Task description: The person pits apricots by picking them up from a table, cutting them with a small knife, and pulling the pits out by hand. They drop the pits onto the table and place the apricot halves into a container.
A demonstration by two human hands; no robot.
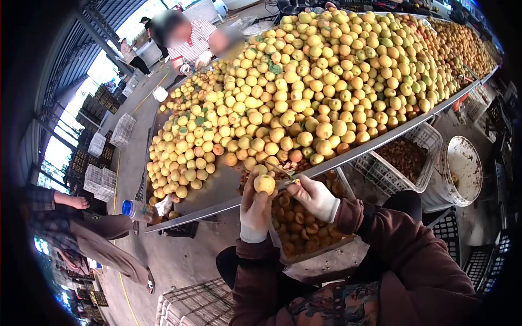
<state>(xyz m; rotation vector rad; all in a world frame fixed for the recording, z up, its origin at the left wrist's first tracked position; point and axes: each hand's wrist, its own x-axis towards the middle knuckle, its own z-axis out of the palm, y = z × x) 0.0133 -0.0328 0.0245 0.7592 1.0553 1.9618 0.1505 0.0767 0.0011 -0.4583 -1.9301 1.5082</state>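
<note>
A yellow fruit (pixel 264 184) is held in my gloved left hand (pixel 254 209), above the near edge of the metal table (pixel 217 206). My right hand (pixel 315 199), in a white glove with bare fingertips, is closed on a thin tool (pixel 279 169) that points up and left, close to the fruit. Beyond both hands rises a large heap of yellow fruit (pixel 326 81). Beneath them sits a crate (pixel 321 252) of fruit pieces, partly hidden by my hands.
Right of the crate of pieces are a white basket (pixel 399 187) of brown scraps and a dirty white bucket (pixel 462 171). A capped bottle (pixel 136 211) lies at the table's left corner. Across the table sits a person (pixel 190 43); another stands at left (pixel 92 233).
</note>
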